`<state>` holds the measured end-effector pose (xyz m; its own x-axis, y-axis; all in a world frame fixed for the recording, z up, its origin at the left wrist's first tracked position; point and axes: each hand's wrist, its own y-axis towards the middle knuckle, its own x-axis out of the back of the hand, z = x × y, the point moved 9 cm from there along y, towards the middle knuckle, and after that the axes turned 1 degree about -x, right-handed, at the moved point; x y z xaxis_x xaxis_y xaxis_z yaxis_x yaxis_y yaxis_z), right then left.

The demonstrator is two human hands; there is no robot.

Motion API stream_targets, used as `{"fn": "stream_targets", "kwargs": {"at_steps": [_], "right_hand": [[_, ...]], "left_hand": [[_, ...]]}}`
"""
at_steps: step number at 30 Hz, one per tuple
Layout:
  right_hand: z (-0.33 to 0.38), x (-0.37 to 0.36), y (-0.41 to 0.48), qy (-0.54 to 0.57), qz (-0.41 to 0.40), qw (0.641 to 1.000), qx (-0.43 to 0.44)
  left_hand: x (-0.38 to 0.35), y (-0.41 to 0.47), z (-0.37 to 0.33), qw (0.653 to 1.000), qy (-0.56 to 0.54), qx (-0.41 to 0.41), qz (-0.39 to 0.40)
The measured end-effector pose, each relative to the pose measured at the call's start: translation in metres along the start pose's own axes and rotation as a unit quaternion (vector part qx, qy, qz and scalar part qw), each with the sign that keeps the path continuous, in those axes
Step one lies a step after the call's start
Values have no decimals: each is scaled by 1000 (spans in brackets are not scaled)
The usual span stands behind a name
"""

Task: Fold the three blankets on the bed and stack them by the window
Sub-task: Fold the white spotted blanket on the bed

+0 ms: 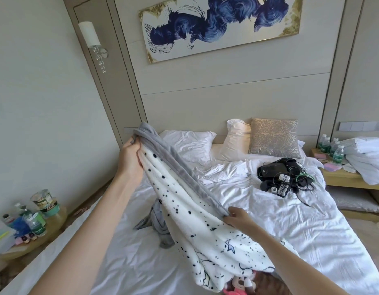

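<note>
Above the bed [269, 226], the left hand [130, 158] grips a corner of the spotted white blanket [197, 220] while the right hand [240, 219] pinches its grey edge lower down.

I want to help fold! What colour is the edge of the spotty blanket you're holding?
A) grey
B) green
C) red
A: the spotted white blanket, gripped by the left hand and right hand, has a grey border along its top edge.

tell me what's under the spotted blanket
Crumpled grey fabric lies on the white sheet beneath the spotted blanket; a pink printed piece peeks out at its lower edge. Rest is covered.
</note>
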<state>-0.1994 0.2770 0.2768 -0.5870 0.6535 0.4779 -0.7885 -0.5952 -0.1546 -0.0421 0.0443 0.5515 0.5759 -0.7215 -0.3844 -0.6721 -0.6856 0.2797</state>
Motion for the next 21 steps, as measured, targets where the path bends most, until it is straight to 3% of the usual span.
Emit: {"fn": "stream_targets", "kwargs": {"at_steps": [6,8,12,16,18,21], "right_hand": [[7,50,0,172,-45,984,-8],[13,73,1,161,-44,986,-2],[18,93,-4,53,49,997,14],[0,82,-17,-186,139,972,-37],[-14,88,-15,-286,113,950,-63],[-19,110,-7,-428,6,902,-63]], "left_hand": [[56,11,4,995,70,2,-77],[78,14,14,989,85,10,-122],[114,20,39,974,130,22,-182],[130,24,48,963,186,9,-195],[127,25,50,960,213,-2,-181],[120,25,54,957,245,-21,-152]]}}
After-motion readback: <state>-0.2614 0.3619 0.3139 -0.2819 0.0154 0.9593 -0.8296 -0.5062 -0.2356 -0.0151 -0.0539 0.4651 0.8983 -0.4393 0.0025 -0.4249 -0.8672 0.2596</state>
